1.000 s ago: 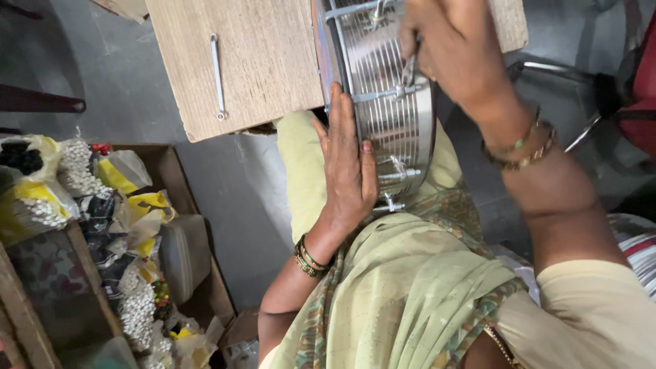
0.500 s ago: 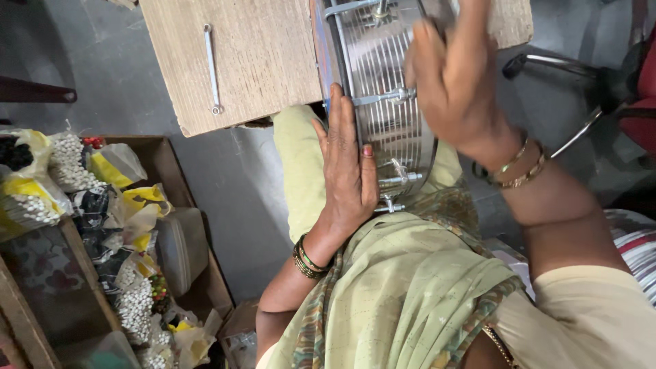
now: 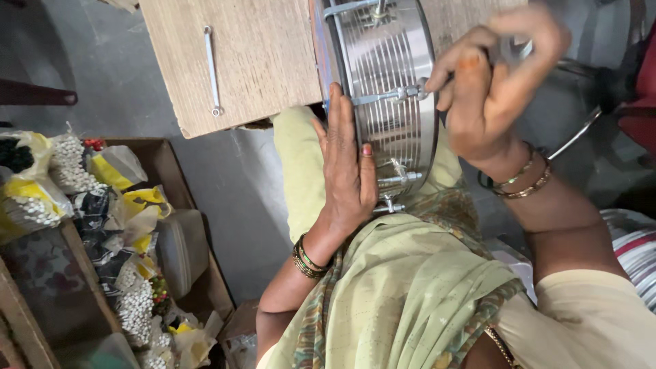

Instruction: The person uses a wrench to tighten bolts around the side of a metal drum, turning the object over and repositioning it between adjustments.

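A shiny ribbed steel drum [image 3: 389, 61] stands on its side at the edge of a wooden table [image 3: 266, 61], resting partly against my lap. My left hand [image 3: 348, 171] lies flat against the drum's near rim, fingers straight and together. My right hand [image 3: 492, 89] is at the drum's right side, its fingers pinched on the end of a metal tension rod [image 3: 386, 96] that crosses the shell. Something small and shiny by my right fingertips is too blurred to tell. A second rod fitting [image 3: 400, 179] shows just below my left fingers.
A slim metal spanner [image 3: 213, 68] lies on the table to the left. On the floor at left, an open box [image 3: 174, 171] holds several bags of white beads and yellow packets [image 3: 137, 205]. A metal chair frame [image 3: 581, 130] stands at right.
My right hand has come down from the drum's upper rim and closed on the rod at the shell's right side. My left hand has stayed flat on the drum.
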